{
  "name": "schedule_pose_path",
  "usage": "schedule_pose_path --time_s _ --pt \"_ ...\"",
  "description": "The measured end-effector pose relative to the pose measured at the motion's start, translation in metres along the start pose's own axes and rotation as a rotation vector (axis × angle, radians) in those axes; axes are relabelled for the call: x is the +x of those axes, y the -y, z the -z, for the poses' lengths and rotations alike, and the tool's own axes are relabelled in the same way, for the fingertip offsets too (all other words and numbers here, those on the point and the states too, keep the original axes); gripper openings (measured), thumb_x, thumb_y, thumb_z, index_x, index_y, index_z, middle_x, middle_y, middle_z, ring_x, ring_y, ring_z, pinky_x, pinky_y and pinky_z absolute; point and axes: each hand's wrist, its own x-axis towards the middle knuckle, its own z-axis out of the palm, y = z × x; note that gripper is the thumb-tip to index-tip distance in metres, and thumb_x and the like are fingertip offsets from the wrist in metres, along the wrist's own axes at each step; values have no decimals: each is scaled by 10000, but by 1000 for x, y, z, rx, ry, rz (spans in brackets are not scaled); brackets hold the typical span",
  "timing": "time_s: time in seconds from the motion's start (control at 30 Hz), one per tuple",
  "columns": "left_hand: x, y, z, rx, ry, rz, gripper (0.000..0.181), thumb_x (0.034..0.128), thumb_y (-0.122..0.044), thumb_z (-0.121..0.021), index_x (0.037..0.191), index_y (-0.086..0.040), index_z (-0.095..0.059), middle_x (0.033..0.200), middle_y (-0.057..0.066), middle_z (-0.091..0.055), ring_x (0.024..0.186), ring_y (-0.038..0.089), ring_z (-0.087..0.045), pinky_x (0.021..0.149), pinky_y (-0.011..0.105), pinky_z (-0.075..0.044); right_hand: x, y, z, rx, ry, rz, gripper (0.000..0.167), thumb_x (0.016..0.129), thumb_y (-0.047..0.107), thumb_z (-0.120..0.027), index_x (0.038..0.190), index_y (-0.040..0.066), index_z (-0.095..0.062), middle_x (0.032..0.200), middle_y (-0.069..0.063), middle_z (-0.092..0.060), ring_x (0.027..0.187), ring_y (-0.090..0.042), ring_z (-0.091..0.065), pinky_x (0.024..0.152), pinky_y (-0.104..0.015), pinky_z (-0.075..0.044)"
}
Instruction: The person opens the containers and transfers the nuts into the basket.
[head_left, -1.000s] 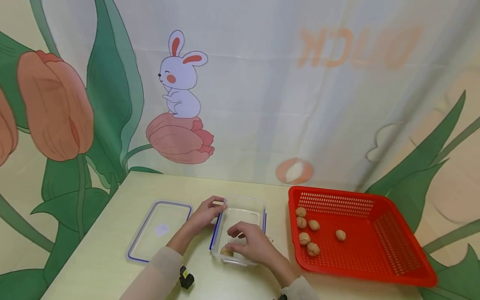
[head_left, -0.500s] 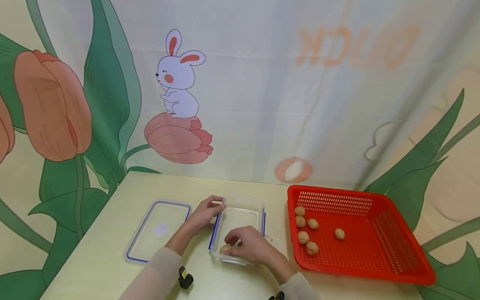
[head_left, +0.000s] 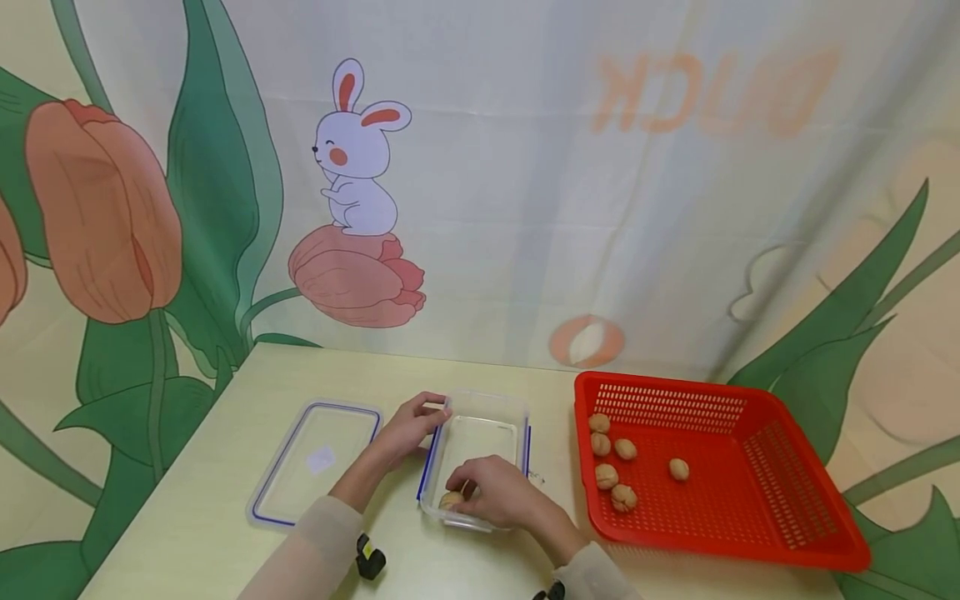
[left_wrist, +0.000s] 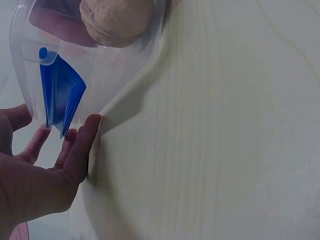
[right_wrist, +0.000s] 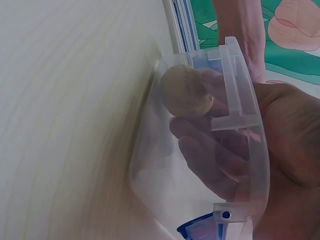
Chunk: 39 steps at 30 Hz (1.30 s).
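Observation:
A clear plastic food container (head_left: 480, 523) with blue side latches stands on the table. My left hand (head_left: 408, 429) grips its left wall, thumb at the rim and fingers outside by the blue latch (left_wrist: 60, 92). Inside the near left corner is a walnut (head_left: 451, 500), seen through the plastic in both wrist views. My right hand (head_left: 498, 492) reaches into the container and pinches this walnut (right_wrist: 182, 90) between thumb and fingers, low near the bottom. The container's lid (head_left: 296, 462), with a blue seal and a pale label, lies flat to the left.
A red plastic basket (head_left: 795, 542) stands on the right, with several walnuts (head_left: 606, 477) mostly along its left side. A small shiny object (head_left: 536, 477) lies beside the container. Behind the table (head_left: 420, 558) hangs a printed curtain (head_left: 487, 208).
My right hand's fingers have come down and closed in on the walnut in the container's near left corner. The left hand keeps its place on the wall.

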Motion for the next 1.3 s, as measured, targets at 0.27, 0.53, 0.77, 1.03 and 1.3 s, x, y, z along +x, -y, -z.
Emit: schedule_pose_path --time_s 0.27,0.53,0.77,1.03,1.3 --pt "2 2 1 -2 6 2 400 1076 -302 -645 1421 -114 -574 1385 203 -596 1278 398 -584 949 623 -567 0 0 -1 -12 -29 -3 207 881 180 -887 1057 124 -793 927 97 -740 860 -69 -683 832 -242 -544" --pt "2 -3 3 0 16 3 401 1073 -282 -650 1416 -93 -566 1347 207 -603 1239 389 -595 938 599 -577 -1 -4 7 137 -59 22 221 909 183 -856 1087 85 -770 955 73 -733 877 -48 -675 822 -287 -605" --pt "0 -5 2 5 14 3 415 1068 -281 -660 1416 -77 -567 1326 213 -605 1238 399 -598 930 610 -577 -10 0 21 227 -135 45 220 922 192 -847 1095 81 -768 988 46 -739 924 -99 -692 860 -391 -624" --pt "-2 -5 3 -15 25 3 431 1080 -266 -638 1444 -61 -532 1375 257 -580 1272 427 -593 927 600 -583 -29 9 62 254 -270 21 263 952 214 -824 1175 93 -757 1095 32 -752 994 -161 -712 906 -411 -615" --pt "1 -1 2 -18 23 5 425 1081 -272 -640 1440 -69 -542 1362 220 -588 1292 420 -582 954 611 -567 -66 1 104 246 -467 -33 317 929 227 -850 1218 153 -744 1145 53 -740 1039 -170 -705 958 -414 -600"
